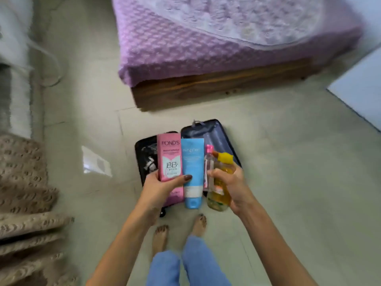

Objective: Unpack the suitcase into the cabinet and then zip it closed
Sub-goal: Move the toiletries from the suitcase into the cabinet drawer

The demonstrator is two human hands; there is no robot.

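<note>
A dark suitcase (pixel 214 131) lies open on the floor in front of my feet, its left half black and its right half lined in blue-grey. Above it my left hand (pixel 158 185) grips a pink cream box (pixel 169 157) and a blue tube (pixel 192 172), thumb across both. My right hand (pixel 231 182) holds a yellow-capped bottle of yellow liquid (pixel 221 182) together with a slim clear bottle with a pink cap (pixel 208 162). The items hide much of the suitcase's inside.
A bed with a purple cover (pixel 206 48) on a wooden base (pixel 206 89) stands just beyond the suitcase. A beige patterned cloth (pixel 24 193) lies at the left. A pale panel (pixel 362 89) is at the right edge. Tiled floor surrounds the suitcase.
</note>
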